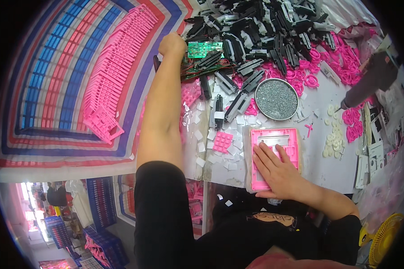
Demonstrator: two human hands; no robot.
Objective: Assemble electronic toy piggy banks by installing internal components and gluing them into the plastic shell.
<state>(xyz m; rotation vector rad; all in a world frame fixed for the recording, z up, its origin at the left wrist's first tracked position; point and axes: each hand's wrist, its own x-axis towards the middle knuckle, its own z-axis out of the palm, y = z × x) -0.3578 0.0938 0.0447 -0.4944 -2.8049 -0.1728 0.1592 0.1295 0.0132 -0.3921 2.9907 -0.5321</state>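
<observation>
My left hand point(173, 45) is stretched far out on the table, its fingers curled closed beside a stack of green circuit boards point(205, 49); what it grips, if anything, is hidden. A dark object point(156, 63) shows just below its wrist. My right hand point(277, 175) lies flat, fingers extended, over a pink plastic housing point(292, 136). The housing rests on a pale pad point(248, 157) near the table's front edge, with a silvery plate point(276, 140) in its upper opening. Left of it lies a pink button keypad point(222, 142).
Black plastic parts point(242, 27) are heaped at the back, with pink ring pieces point(310, 80) alongside. A round tin of small screws point(276, 99) stands behind the housing. A dark power screwdriver point(372, 80) hangs at right above white discs point(334, 139). Pink housings point(121, 62) form a row at left.
</observation>
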